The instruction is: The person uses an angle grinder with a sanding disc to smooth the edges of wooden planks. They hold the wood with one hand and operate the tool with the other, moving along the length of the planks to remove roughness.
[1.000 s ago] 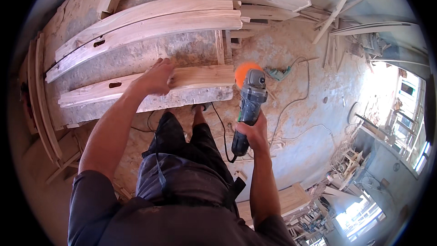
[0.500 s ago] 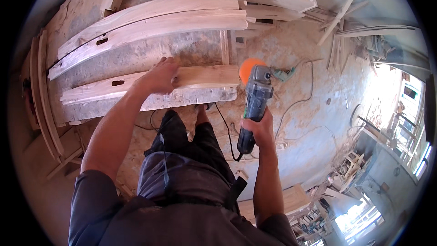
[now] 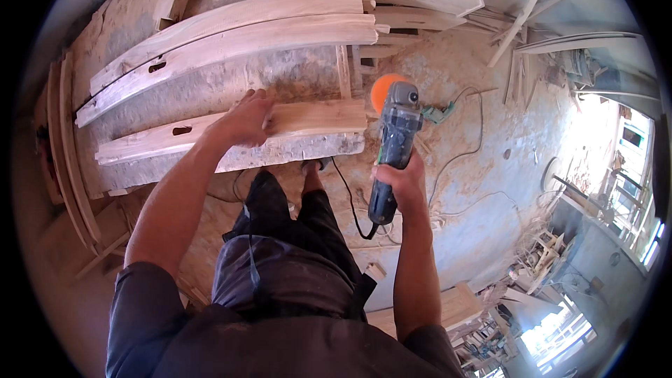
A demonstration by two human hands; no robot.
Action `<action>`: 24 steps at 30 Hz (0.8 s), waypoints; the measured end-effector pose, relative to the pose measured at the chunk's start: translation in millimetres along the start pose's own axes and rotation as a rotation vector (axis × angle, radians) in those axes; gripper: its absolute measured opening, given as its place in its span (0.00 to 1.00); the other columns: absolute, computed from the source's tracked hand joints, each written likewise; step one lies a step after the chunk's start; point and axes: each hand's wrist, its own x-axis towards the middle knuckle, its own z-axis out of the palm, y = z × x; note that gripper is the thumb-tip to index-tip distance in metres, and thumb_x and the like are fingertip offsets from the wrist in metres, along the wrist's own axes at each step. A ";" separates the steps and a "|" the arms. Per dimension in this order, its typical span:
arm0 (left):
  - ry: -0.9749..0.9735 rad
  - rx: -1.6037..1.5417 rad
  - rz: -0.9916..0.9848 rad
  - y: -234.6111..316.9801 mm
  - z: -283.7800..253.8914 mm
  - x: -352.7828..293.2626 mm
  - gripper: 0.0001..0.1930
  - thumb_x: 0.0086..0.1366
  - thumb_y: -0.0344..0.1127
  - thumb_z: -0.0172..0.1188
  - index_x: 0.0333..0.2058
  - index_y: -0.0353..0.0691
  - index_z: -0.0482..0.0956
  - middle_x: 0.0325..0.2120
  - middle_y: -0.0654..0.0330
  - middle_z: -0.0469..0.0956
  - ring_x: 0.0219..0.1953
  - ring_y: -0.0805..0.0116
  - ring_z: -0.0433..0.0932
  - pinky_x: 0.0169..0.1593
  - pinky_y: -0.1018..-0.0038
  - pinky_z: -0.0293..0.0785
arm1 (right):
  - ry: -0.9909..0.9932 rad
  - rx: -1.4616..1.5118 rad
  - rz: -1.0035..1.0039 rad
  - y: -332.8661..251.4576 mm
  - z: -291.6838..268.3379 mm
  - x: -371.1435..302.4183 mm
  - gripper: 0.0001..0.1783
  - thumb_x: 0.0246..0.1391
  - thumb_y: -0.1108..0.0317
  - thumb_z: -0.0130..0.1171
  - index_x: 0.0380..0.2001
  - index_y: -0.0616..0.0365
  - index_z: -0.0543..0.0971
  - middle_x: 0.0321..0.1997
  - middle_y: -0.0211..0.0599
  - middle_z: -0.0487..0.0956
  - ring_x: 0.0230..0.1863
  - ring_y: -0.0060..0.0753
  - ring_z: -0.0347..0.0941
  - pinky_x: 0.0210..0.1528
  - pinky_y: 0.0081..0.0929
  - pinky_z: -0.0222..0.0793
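Left hand (image 3: 246,123): palm turned down, fingers a little bent and pointing forward; it lies farther from the body than the right hand (image 3: 404,178).
Right hand: closed in a grip, with its thumb (image 3: 383,170) toward the left hand's side.
Left forearm (image 3: 183,189): bare, slanting forward and inward behind its hand.
Right forearm (image 3: 414,259): bare, nearly straight behind its hand.
Torso (image 3: 266,343): behind both hands.
Legs (image 3: 262,203): sideways between the two hands.

On my bench (image 3: 294,151): near board (image 3: 318,117) under my left hand (image 3: 248,120), two far boards (image 3: 280,33) behind; rightward, power tool (image 3: 399,131) in my right hand (image 3: 407,178).
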 end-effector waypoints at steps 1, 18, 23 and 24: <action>-0.048 0.045 0.010 -0.4 -2.8 2.0 0.35 0.37 0.24 0.72 0.51 0.32 0.75 0.50 0.47 0.71 0.59 0.42 0.67 0.64 0.56 0.70 | 0.007 0.034 -0.051 5.5 -3.4 6.0 0.27 0.39 0.73 0.70 0.47 0.62 0.76 0.33 0.34 0.78 0.32 0.30 0.79 0.38 0.32 0.77; 0.064 -0.033 0.056 19.8 -36.6 8.6 0.39 0.45 0.31 0.77 0.60 0.36 0.77 0.51 0.44 0.82 0.57 0.43 0.79 0.64 0.57 0.73 | 0.170 0.233 0.039 44.5 -4.9 -52.2 0.27 0.40 0.72 0.71 0.47 0.63 0.77 0.36 0.34 0.81 0.35 0.28 0.79 0.41 0.30 0.76; 0.101 -0.018 0.081 16.7 -30.9 13.8 0.42 0.46 0.34 0.80 0.62 0.36 0.77 0.55 0.45 0.82 0.60 0.45 0.79 0.63 0.59 0.74 | 0.121 0.112 -0.002 24.2 13.0 -28.6 0.26 0.40 0.74 0.70 0.47 0.63 0.76 0.35 0.37 0.81 0.32 0.31 0.79 0.38 0.32 0.77; 0.100 -0.018 0.081 16.8 -30.1 14.5 0.42 0.46 0.34 0.80 0.62 0.36 0.77 0.54 0.45 0.82 0.59 0.46 0.79 0.63 0.59 0.74 | 0.114 0.072 0.000 21.8 15.5 -22.1 0.26 0.41 0.74 0.70 0.47 0.62 0.75 0.35 0.37 0.81 0.32 0.31 0.80 0.38 0.32 0.77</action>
